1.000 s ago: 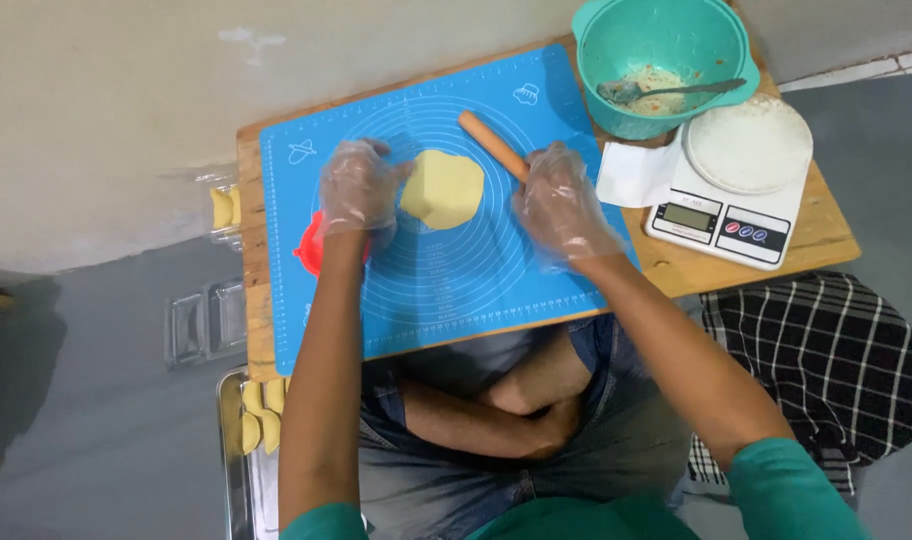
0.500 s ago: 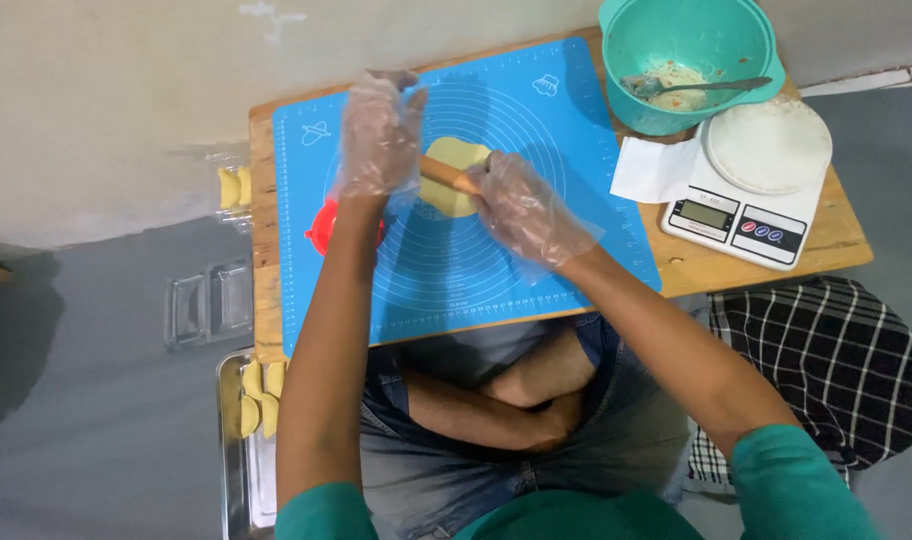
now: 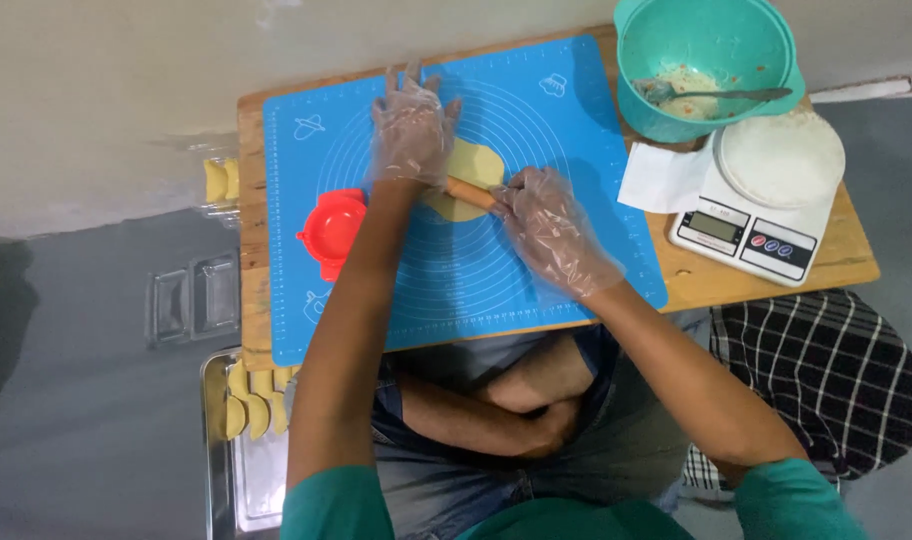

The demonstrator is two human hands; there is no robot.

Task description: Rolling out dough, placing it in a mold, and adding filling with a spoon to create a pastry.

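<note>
Soft, light yellow dough (image 3: 473, 165) mid blue mat (image 3: 576, 120), prob sticky & easily torn; thin stiff wooden rolling pin (image 3: 470, 192) across it, left hand (image 3: 412, 135) flat w/ fingers spread on one end, right hand (image 3: 551, 225) curled round other end.

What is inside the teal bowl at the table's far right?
The teal bowl holds a metal spoon and a pale, chunky filling. What lies beneath the filling is covered.
</note>
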